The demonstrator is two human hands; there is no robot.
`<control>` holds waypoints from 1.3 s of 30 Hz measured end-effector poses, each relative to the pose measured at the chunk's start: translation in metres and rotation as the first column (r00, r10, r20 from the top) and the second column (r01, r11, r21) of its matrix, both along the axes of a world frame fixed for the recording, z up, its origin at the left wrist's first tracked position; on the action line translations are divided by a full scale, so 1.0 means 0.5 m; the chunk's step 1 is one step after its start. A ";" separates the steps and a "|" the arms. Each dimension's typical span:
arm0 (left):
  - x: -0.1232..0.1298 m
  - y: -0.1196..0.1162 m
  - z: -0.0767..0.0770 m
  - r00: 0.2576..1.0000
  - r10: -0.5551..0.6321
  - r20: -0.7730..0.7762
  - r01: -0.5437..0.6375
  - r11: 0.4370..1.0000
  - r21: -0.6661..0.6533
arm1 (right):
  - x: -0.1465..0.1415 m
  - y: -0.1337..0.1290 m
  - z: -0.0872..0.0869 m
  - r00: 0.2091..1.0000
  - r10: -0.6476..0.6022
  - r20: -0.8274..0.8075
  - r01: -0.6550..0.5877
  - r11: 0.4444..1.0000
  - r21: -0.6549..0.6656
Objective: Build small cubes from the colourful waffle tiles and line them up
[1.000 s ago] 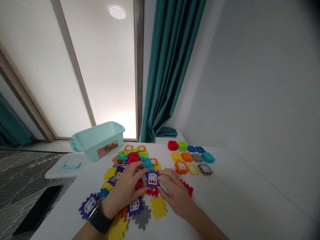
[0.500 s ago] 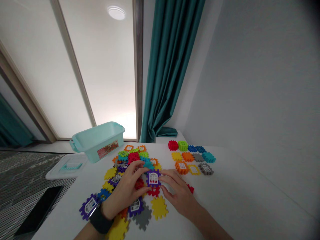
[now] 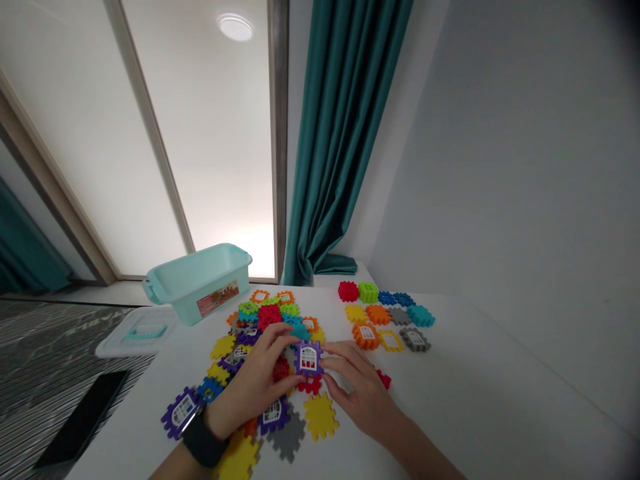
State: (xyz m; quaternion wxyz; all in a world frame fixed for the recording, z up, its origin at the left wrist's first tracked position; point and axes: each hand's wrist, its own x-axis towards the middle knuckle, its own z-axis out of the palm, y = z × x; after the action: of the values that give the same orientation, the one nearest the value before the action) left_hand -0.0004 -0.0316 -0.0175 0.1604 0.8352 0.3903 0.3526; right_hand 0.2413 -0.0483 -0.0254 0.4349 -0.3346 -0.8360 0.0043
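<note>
From the left: one black smartphone (image 3: 83, 419), one pale lid (image 3: 137, 331), and one mint plastic bin (image 3: 200, 283) at the far edge of the tabletop (image 3: 475, 373). Below center, the left hand (image 3: 253, 380) (black watch (image 3: 203, 440) on its wrist) and the right hand (image 3: 363, 393) curve in from either side, fingertips (image 3: 325, 363) pressed against one purple window block (image 3: 309, 358), which sits over a heap of interlocking blocks (image 3: 260, 320). Farther right, eleven more blocks (image 3: 383, 317) lie in three rows.
</note>
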 end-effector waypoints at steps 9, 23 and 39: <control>0.002 -0.007 0.013 0.995 -0.068 0.067 0.075 0.992 -0.098 | 0.002 0.003 -0.001 0.997 -0.011 0.077 0.003 0.995 0.096; 0.010 -0.011 0.004 0.998 -0.024 -0.059 0.032 0.991 0.129 | -0.015 0.007 -0.020 0.900 -0.236 -0.367 0.019 0.862 -0.506; 0.023 -0.017 0.007 0.997 -0.009 -0.071 0.026 0.970 0.243 | -0.032 0.014 -0.021 0.702 -0.276 -0.656 -0.382 0.631 -0.675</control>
State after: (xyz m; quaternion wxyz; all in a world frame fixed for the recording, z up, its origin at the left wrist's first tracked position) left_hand 0.0108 -0.0402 -0.0142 0.0459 0.8638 0.3418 0.3672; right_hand 0.2255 -0.0416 -0.0358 0.5332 -0.4311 -0.5249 0.5044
